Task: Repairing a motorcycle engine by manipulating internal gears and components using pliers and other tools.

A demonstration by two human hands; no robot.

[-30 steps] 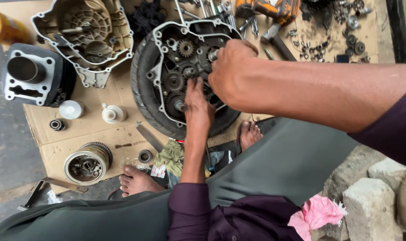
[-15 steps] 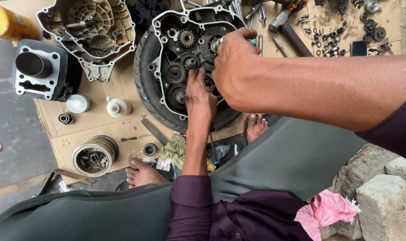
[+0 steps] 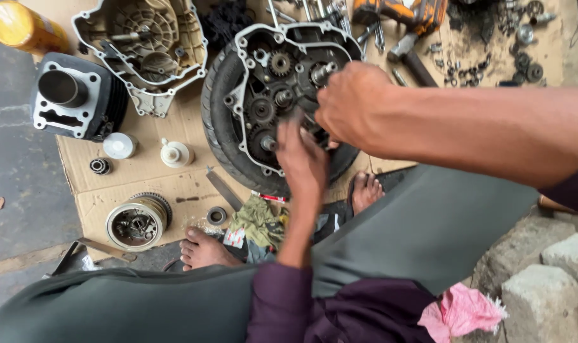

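An open engine case (image 3: 258,44) with several gears and shafts lies flat on a black tyre (image 3: 218,121) on cardboard. My right hand (image 3: 352,105) is curled over the right side of the case, its fingers closed on something among the gears that the hand hides. My left hand (image 3: 303,160) reaches up from between my knees. Its fingers are pushed in among the gears at the lower middle of the case. Whether they grip anything is hidden.
On the cardboard (image 3: 187,190) lie an engine side cover (image 3: 143,47), a finned cylinder block (image 3: 73,95), a clutch assembly (image 3: 136,222), a piston (image 3: 119,145), small bearings and a rag (image 3: 257,222). Tools and loose parts (image 3: 492,38) sit at top right. An orange bottle (image 3: 19,25), my bare feet (image 3: 203,249) and stone blocks (image 3: 549,279) are nearby.
Both hands stay on the gears in the case. My right hand has shifted slightly lower over the case's right side, and the left hand's fingers have moved a little.
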